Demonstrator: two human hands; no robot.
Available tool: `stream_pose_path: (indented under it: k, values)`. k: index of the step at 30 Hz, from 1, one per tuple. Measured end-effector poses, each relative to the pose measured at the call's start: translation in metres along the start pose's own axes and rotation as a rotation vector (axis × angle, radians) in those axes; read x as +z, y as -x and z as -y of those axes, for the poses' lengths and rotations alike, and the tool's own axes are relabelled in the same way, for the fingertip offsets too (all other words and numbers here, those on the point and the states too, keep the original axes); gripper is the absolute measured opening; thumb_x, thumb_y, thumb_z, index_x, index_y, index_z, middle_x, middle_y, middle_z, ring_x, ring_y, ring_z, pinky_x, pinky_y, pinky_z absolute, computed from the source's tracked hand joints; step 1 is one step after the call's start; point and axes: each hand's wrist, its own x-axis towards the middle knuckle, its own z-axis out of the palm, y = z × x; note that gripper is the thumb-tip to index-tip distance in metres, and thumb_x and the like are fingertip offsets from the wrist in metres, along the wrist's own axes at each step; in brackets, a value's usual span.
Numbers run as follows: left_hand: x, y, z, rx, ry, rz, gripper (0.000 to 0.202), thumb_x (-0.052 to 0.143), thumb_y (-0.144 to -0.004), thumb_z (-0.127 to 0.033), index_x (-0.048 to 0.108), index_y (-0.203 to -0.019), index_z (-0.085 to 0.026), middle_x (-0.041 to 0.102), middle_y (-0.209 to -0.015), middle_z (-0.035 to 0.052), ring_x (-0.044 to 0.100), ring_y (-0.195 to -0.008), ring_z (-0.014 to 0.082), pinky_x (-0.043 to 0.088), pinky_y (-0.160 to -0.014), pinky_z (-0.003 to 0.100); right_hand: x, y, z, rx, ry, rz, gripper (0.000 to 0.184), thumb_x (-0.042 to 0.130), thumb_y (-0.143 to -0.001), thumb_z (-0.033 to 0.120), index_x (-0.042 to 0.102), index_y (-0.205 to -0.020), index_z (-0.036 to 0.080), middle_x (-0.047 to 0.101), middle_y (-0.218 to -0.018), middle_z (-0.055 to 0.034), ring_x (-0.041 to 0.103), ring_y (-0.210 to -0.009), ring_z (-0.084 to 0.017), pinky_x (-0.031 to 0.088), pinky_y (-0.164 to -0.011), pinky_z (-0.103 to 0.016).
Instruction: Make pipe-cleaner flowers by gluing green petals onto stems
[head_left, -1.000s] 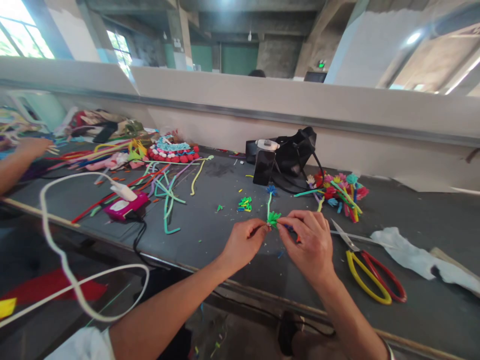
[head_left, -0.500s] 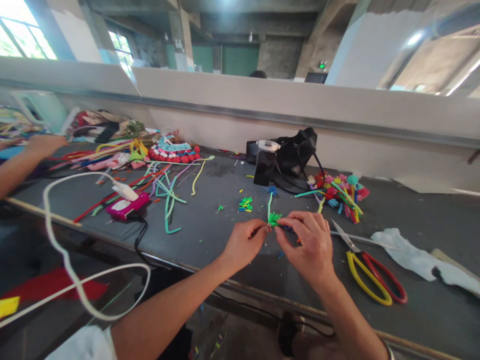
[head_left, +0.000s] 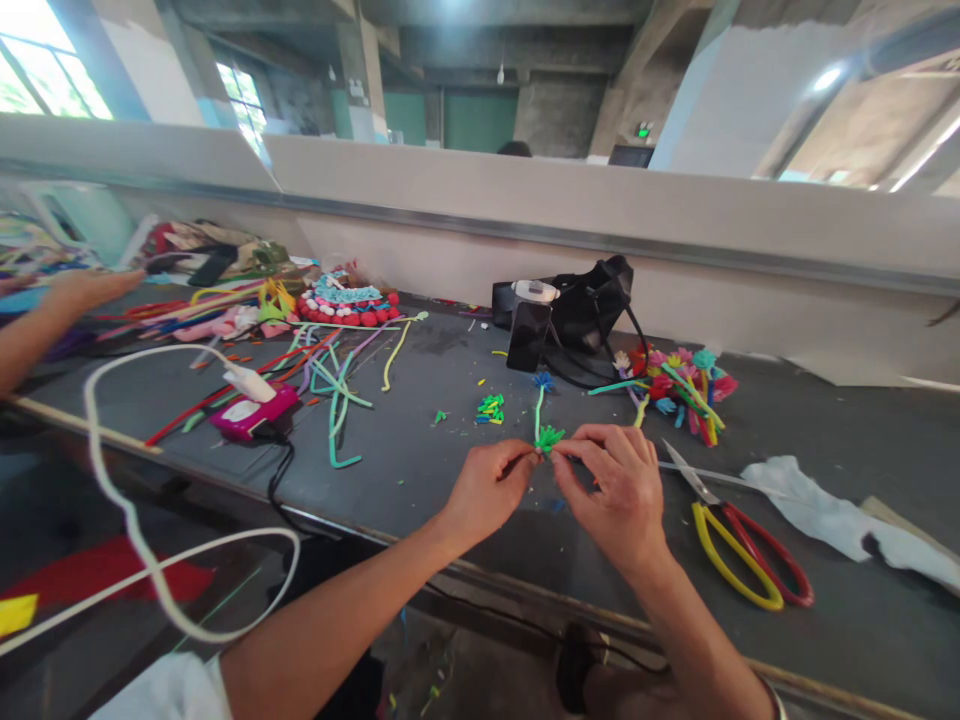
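Between my two hands is a small green flower (head_left: pixel 550 438) with pointed petals, made of fuzzy craft stem. My left hand (head_left: pixel 491 487) pinches it low on its left side, fingertips closed. From the right, the thumb and forefinger of my right hand (head_left: pixel 616 487) close on its base. Just behind stands out a pale green stem with a blue flower head (head_left: pixel 544 381), lying on the table. A small pile of green, yellow and blue cut pieces (head_left: pixel 491 408) lies beyond my left hand. Scissors (head_left: pixel 731 540) with one yellow and one red handle rest right of my right hand.
A phone (head_left: pixel 529 335) leans before a black bag (head_left: pixel 592 305). A flower bunch (head_left: pixel 686 385) lies right of it. Left are loose craft stems (head_left: pixel 341 390), a magenta power strip (head_left: pixel 255 412) with a white cable, and another person's hand (head_left: pixel 94 290). White cloth (head_left: pixel 814 500) lies right.
My hands stay almost in place at the green flower, with only slight finger movement. At the far left, the other person's hand has shifted a little and its fingers look straighter.
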Motion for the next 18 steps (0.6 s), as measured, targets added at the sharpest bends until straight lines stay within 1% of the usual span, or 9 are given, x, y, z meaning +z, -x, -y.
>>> stream_pose_path:
  k: [5,7,9,11,13,15,18]
  values:
    - [0.0001,0.0005,-0.0015,-0.001,-0.001,0.004,0.026,0.048,-0.087,-0.030,0.069,-0.079,-0.016,0.061,-0.067,0.0011,0.050,-0.065,0.0137,0.036,-0.062,0.023,0.0024,0.0013,-0.0037,0.023,0.000,-0.002,0.005,0.066,-0.086,0.022,0.070,-0.082,0.022,0.067,-0.086,-0.0032,0.056,-0.082,-0.020,0.041,-0.074,-0.035]
    - [-0.0005,0.0004,-0.0025,-0.018,0.016,0.004,0.025,0.048,-0.088,-0.031,0.067,-0.078,-0.016,0.059,-0.065,0.0002,0.049,-0.063,0.0131,0.035,-0.060,0.023,0.0025,0.0017,-0.0054,0.031,-0.017,-0.002,0.005,0.067,-0.087,0.025,0.070,-0.085,0.022,0.067,-0.087,-0.0036,0.057,-0.084,-0.021,0.042,-0.076,-0.036]
    - [-0.0012,0.0001,-0.0023,-0.054,0.055,0.005,0.026,0.050,-0.088,-0.035,0.063,-0.076,-0.017,0.053,-0.060,-0.0018,0.045,-0.058,0.0119,0.033,-0.057,0.023,0.0014,0.0016,-0.0069,0.037,-0.035,-0.011,0.008,0.067,-0.087,0.029,0.069,-0.090,0.022,0.067,-0.089,-0.0043,0.058,-0.085,-0.021,0.044,-0.077,-0.036]
    - [-0.0018,-0.0005,-0.0010,-0.097,0.138,0.010,0.026,0.052,-0.088,-0.039,0.060,-0.078,-0.017,0.047,-0.054,-0.0044,0.041,-0.053,0.0105,0.031,-0.053,0.023,-0.0006,0.0011,-0.0080,0.043,-0.048,-0.043,0.009,0.066,-0.088,0.028,0.068,-0.094,0.022,0.068,-0.089,-0.0047,0.059,-0.084,-0.021,0.045,-0.077,-0.037]
    - [-0.0024,-0.0015,0.0004,-0.144,0.256,0.008,0.025,0.054,-0.088,-0.043,0.057,-0.082,-0.018,0.045,-0.052,-0.0064,0.039,-0.050,0.0091,0.029,-0.050,0.022,-0.0027,0.0008,-0.0089,0.051,-0.058,-0.078,0.007,0.065,-0.088,0.024,0.067,-0.094,0.021,0.068,-0.088,-0.0048,0.059,-0.083,-0.021,0.046,-0.077,-0.037]
    - [-0.0029,-0.0025,0.0003,-0.204,0.380,0.010,0.023,0.057,-0.086,-0.042,0.056,-0.085,-0.019,0.044,-0.051,-0.0074,0.036,-0.047,0.0080,0.026,-0.047,0.020,-0.0039,0.0012,-0.0095,0.062,-0.069,-0.091,0.005,0.064,-0.089,0.021,0.067,-0.092,0.021,0.067,-0.087,-0.0046,0.059,-0.082,-0.020,0.046,-0.078,-0.036]
    - [-0.0038,-0.0038,-0.0029,-0.311,0.546,0.038,0.021,0.060,-0.083,-0.039,0.054,-0.082,-0.019,0.043,-0.051,-0.0076,0.030,-0.043,0.0059,0.017,-0.042,0.020,-0.0034,0.0034,-0.0103,0.070,-0.088,-0.074,0.005,0.063,-0.089,0.019,0.068,-0.090,0.021,0.067,-0.085,-0.0040,0.059,-0.081,-0.020,0.047,-0.077,-0.036]
